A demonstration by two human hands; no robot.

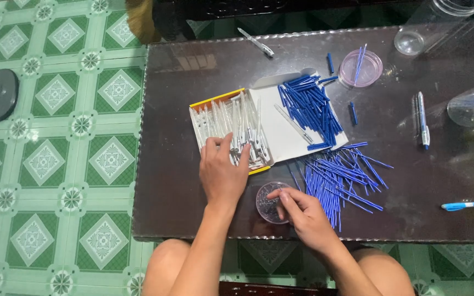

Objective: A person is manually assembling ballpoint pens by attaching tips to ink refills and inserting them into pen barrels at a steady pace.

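The dark tabletop (182, 214) fills the centre and right of the frame. At its centre lies an open box (231, 131) of clear pen barrels, with blue pen caps (309, 107) heaped on its white flap. Loose blue refills (341, 178) spread out lower right of the box. Your left hand (223, 170) rests on the barrels at the box's lower edge, its grip open and fingers spread. Your right hand (303, 211), bottom centre, pinches inside a small clear dish (267, 204) of tiny metal parts, too small to identify.
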